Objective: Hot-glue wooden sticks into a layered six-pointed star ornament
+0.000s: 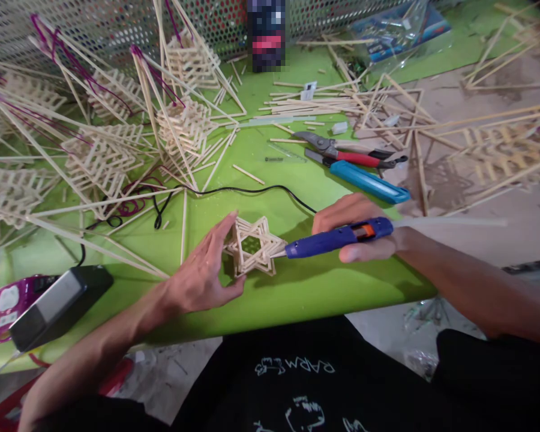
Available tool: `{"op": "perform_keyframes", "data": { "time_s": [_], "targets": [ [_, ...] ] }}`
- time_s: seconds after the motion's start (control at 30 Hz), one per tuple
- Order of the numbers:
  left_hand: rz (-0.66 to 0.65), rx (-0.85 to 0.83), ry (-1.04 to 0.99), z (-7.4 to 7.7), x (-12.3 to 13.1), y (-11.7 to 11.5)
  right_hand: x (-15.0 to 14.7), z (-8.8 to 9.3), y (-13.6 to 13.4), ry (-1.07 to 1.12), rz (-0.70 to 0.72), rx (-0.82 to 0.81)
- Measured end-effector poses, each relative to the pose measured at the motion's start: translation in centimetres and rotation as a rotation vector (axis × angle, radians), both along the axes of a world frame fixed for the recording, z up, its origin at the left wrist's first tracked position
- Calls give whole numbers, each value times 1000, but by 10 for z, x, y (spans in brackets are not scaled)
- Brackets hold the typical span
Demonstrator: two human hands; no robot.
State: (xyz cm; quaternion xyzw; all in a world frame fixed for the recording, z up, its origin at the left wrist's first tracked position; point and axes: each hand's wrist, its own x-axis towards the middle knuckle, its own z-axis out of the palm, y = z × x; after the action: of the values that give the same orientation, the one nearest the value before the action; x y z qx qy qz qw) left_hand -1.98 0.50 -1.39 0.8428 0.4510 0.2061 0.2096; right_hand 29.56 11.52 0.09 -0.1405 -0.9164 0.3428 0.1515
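Note:
My right hand (357, 223) is closed around a blue hot glue gun (319, 242), with a clear glue stick (450, 222) coming out of its back end. The gun's nozzle meets the right side of a six-pointed star (252, 268) made of layered thin wooden sticks. Thumb and fingers of my left hand (207, 270) grip the star from its left side, partly hiding its left points. The star lies on the green tabletop (297, 288) near the front edge. A black cord (252, 189) runs leftward from the glue gun.
Several stick lanterns (186, 126) with purple cords crowd the left and back. Red-handled pruning shears (342, 150), a turquoise utility knife (369, 181) and loose sticks (306, 107) lie behind my right hand. A grey-black box (60, 306) stands at the left front. A perforated panel (216, 18) borders the back.

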Motion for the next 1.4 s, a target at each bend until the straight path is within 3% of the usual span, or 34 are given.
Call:
{"op": "perform_keyframes", "data": {
  "time_s": [0.1,0.23,0.67,0.87,1.2,1.4],
  "targets": [
    [66,61,37,-4,0,0,0,0,1,51,26,-295],
    [91,71,19,-5,1,1,0,-2,-1,36,-40,-362],
    [110,405,4,8,-1,6,-5,0,-16,117,-203,-344],
    [136,412,13,7,-2,5,-4,-1,-17,104,-284,-311],
    [135,281,-29,6,-4,8,-7,0,-19,92,-305,-304],
    [151,293,-27,7,-1,7,-10,0,-22,113,-289,-268]
  ]
}}
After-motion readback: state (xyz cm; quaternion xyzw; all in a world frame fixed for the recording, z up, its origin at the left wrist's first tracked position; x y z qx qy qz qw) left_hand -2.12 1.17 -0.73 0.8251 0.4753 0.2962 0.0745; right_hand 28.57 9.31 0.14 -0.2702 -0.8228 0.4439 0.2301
